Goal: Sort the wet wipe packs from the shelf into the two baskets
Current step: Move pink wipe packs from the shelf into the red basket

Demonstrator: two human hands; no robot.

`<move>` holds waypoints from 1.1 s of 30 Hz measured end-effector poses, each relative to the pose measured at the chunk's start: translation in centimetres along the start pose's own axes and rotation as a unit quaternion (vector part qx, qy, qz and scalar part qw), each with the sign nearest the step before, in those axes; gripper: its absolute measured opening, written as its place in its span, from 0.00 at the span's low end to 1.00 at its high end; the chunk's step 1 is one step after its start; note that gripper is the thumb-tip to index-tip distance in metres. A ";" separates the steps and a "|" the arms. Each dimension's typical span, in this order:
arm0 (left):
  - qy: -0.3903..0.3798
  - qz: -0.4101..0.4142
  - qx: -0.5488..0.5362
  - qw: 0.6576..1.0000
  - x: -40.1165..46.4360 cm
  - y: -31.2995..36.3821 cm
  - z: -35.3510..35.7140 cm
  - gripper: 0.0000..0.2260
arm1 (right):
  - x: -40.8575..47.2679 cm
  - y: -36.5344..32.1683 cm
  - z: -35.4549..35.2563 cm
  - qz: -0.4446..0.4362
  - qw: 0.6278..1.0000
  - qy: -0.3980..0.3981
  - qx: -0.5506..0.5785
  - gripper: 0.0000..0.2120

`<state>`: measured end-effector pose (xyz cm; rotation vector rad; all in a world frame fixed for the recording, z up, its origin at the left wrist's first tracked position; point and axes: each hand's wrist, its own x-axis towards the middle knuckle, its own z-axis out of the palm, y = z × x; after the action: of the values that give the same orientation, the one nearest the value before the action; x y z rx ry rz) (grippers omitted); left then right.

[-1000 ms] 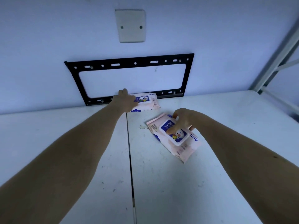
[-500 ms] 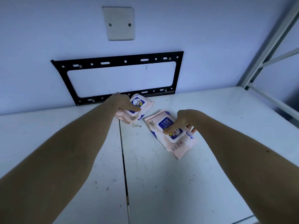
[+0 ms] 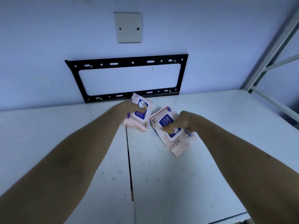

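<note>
Two pink baby wipe packs with blue and white lid labels are on the white shelf (image 3: 210,126). My left hand (image 3: 129,108) grips the far pack (image 3: 143,110) near the back wall, tilting it up off the shelf. My right hand (image 3: 181,121) is closed on the near pack (image 3: 174,138), thumb across its lid; this pack lies slanted on the shelf, close beside the other. No baskets are in view.
A black metal bracket frame (image 3: 127,63) is fixed to the back wall, with a blank white wall plate (image 3: 128,27) above it. A dark seam (image 3: 129,159) runs front to back between two shelf boards. White shelf uprights (image 3: 267,54) stand at the right.
My left hand has pulled the far pack away from the wall, turned it and tipped it up. The right hand has kept its hold on the near pack, drawing it slightly nearer.
</note>
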<state>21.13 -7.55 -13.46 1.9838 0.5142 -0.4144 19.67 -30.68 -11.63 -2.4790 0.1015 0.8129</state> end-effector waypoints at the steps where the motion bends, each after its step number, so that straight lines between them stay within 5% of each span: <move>1: -0.003 -0.004 -0.027 1.000 -0.5 -0.3 -0.3 0.20 | 0.0 -0.1 0.1 -0.010 1.000 0.008 0.008 0.27; 8: 0.045 0.004 -0.118 0.992 -6.0 -3.6 -2.9 0.23 | -0.8 -2.1 1.2 -0.099 0.992 0.061 0.051 0.20; 16: 0.187 -0.002 -0.250 0.950 -16.7 -9.6 -5.0 0.19 | -3.3 -7.8 6.8 -0.228 0.966 0.002 0.122 0.23; 22: 0.314 -0.038 -0.327 0.891 -27.1 -17.2 -5.2 0.06 | -9.1 -11.7 14.8 -0.337 0.934 -0.095 0.064 0.23; 33: 0.503 -0.120 -0.411 0.751 -50.2 -32.8 -3.1 0.21 | -26.6 -14.5 34.2 -0.448 0.848 -0.283 -0.023 0.24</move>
<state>-38.47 -0.32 -11.89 1.0970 1.3542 0.7253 -16.91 -3.41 -13.12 -1.8542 -1.1930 1.0300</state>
